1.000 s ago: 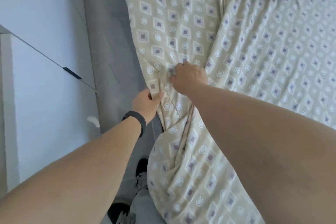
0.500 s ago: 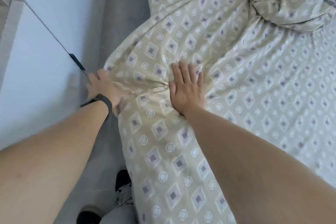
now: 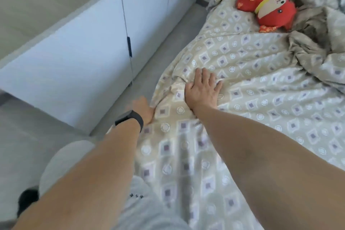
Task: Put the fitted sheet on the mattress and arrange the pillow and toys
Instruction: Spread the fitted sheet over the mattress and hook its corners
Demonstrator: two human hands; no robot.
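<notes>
The beige fitted sheet (image 3: 242,99), printed with diamonds and circles, covers the mattress and bunches into folds at its left edge. My right hand (image 3: 202,89) lies flat on it, fingers straight, pressing down beside those folds. At the side of the mattress my left hand (image 3: 141,107), blurred and wearing a black wristband, touches the sheet's edge; its fingers are hidden behind the fabric. A red plush toy (image 3: 267,5) lies on the bed at the far end.
White cabinets with dark handles (image 3: 65,61) stand along the left, leaving a narrow strip of grey floor (image 3: 168,39) beside the bed. Crumpled bedding (image 3: 308,39) is heaped at the far right. My leg and a black shoe (image 3: 28,201) are at the lower left.
My right hand went from gripping the sheet to lying flat on it. My left hand dropped to the mattress side. The view rose, revealing the red toy.
</notes>
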